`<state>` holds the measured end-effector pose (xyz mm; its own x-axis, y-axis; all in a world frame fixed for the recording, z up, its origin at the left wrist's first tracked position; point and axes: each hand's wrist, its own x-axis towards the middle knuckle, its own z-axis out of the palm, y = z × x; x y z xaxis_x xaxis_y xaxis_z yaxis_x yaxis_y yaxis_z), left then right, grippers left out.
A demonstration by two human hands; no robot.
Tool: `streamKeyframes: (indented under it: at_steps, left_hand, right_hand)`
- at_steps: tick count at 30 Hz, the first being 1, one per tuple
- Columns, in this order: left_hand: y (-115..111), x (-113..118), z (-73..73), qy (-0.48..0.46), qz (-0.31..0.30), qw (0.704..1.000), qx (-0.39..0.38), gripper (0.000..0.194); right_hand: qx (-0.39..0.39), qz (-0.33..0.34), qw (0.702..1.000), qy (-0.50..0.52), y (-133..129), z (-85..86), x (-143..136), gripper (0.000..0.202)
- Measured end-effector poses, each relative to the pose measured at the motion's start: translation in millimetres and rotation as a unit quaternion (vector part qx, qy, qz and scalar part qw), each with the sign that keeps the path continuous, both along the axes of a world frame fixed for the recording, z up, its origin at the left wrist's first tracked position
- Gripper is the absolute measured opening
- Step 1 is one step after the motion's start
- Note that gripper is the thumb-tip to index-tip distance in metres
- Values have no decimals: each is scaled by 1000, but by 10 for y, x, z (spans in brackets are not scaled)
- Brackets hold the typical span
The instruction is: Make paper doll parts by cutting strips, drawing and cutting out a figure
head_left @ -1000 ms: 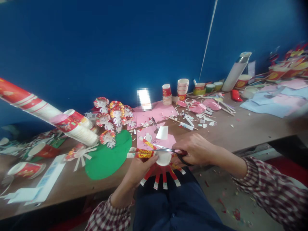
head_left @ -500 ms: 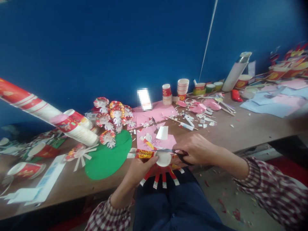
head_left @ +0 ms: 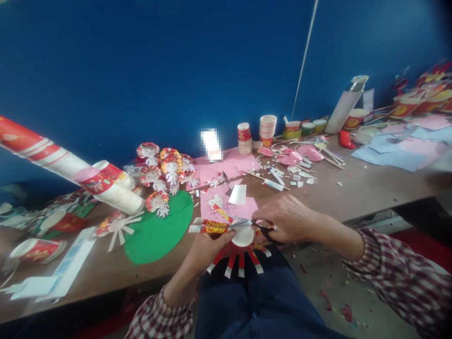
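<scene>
Just over my lap, in front of the table's edge, is a red paper cup [head_left: 243, 237] with its side slit into strips that fan out around the white base. My left hand [head_left: 209, 247] grips it from the left, thumb at the base's rim. In my right hand [head_left: 285, 217] is a pair of scissors [head_left: 265, 231], its dark handles around the fingers. The blades point left across the cup, along the upper strips. Whether they are closed on a strip I cannot make out. A pink sheet [head_left: 250, 207] with a white paper piece [head_left: 238, 194] lies behind.
Left of my hands are a green paper oval [head_left: 158, 235], several finished cup figures [head_left: 172, 167] and a long cup stack [head_left: 60, 160]. Two upright cup stacks [head_left: 244, 136] stand by the blue wall. Paper scraps [head_left: 300, 176] and a glue stick [head_left: 274, 184] lie to the right.
The scissor blades have shifted slightly left along the upper strips and look more parted. The cup's base has moved a little right and down. Both hands keep their grip.
</scene>
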<state>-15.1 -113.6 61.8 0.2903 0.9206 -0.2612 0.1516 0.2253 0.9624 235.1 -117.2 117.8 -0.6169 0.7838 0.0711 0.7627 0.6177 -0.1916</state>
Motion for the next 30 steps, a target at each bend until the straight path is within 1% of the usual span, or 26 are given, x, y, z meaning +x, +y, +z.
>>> streamKeyframes:
  at_steps: [4, 7, 15, 20, 24, 30]
  left_hand:
    - [-12, 17, 26, -21, 7, 1000, -7, 41]
    - [-10, 14, 29, -16, 6, 1000, -10, 41]
    - [8, 4, -9, -18, 9, 1000, -22, 40]
    - [12, 3, -20, -6, 13, 1000, -24, 39]
    - [-7, 23, 8, -13, 30, 999, -30, 39]
    - [-36, 57, 51, -35, 44, 997, -50, 47]
  right_hand:
    - [-5, 0, 1000, -1, 6, -3, 5, 15]
    - [-5, 1, 1000, 1, 10, -4, 8, 14]
    - [2, -4, 1000, -2, 10, -2, 12, 13]
    - [3, 6, 1000, 12, 13, -30, 22, 13]
    - [11, 14, 1000, 17, 11, -35, 27, 15]
    - [10, 22, 999, 27, -3, -25, 30, 14]
